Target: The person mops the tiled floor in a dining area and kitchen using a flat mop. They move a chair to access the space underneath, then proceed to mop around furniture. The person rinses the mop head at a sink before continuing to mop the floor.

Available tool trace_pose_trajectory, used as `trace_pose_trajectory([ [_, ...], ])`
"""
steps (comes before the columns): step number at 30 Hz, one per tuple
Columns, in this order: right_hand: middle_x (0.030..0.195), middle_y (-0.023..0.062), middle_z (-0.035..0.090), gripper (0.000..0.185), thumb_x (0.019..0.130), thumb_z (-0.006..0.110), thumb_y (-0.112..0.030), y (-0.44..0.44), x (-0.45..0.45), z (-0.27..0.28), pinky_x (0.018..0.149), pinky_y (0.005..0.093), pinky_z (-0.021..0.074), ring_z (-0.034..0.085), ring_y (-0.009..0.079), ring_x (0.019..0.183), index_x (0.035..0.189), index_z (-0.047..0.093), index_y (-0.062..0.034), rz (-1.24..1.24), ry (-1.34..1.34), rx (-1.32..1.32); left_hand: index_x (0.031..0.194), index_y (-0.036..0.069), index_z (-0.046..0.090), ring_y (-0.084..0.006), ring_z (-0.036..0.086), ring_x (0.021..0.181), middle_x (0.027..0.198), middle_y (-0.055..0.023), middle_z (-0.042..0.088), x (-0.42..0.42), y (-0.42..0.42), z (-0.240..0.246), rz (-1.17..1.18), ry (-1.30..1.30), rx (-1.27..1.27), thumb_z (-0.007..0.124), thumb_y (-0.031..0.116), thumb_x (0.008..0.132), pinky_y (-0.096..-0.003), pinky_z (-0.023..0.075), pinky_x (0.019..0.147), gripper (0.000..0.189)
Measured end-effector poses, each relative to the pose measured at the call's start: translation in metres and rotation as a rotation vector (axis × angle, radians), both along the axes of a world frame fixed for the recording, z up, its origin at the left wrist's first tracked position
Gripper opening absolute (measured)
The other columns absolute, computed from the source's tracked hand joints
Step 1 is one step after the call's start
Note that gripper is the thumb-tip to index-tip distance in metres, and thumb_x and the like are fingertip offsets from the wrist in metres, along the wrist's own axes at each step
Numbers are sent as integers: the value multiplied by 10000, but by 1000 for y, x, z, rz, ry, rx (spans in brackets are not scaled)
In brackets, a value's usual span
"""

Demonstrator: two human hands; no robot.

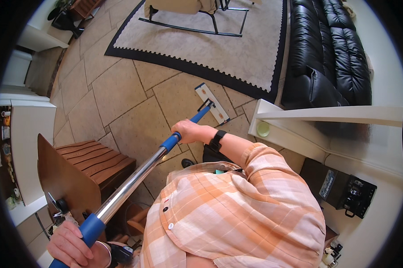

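A flat mop with a chrome and blue telescopic handle (131, 186) runs diagonally from the lower left toward the middle of the view. Near its upper end, my left hand (69, 246) is wrapped round the blue grip. My right hand (187, 131) holds the lower blue section of the pole, and a black watch is on that wrist. The white mop head (217, 109), with blue ends, lies on the stone-tile floor (128, 90) just short of the rug's black border. Whether a pad is under the mop head is hidden.
Ahead lies a grey rug (201, 47) with a rocking chair (188, 13) on it. Right of it stands a black leather sofa (322, 57). A white ledge (288, 134) holds a green bowl (263, 129). Slatted wooden furniture (92, 157) and a wooden panel (66, 167) stand left.
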State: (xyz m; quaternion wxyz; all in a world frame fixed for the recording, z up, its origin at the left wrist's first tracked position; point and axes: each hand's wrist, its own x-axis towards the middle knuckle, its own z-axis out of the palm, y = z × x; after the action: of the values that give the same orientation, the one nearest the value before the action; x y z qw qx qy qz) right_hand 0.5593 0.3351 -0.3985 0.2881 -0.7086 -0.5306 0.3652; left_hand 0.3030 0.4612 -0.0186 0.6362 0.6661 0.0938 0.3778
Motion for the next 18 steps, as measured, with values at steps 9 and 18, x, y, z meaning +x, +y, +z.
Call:
trace_pose_trajectory([
  [9, 745, 107, 648, 89, 669, 656, -111, -10, 42, -6, 806, 445, 434, 625, 326, 827, 755, 636, -119, 133, -40, -77, 673, 149, 430, -97, 480, 569, 587, 31, 468, 16, -13, -36, 143, 19, -95, 644, 163, 783, -306, 374, 743, 240],
  [18, 711, 106, 619, 122, 639, 684, -96, -56, 72, -30, 800, 424, 436, 605, 334, 784, 715, 590, -106, -36, -110, 65, 692, 73, 589, -195, 659, 595, 641, -54, 639, 60, 22, -45, -701, 4, 18, 764, 71, 732, -344, 527, 735, 179],
])
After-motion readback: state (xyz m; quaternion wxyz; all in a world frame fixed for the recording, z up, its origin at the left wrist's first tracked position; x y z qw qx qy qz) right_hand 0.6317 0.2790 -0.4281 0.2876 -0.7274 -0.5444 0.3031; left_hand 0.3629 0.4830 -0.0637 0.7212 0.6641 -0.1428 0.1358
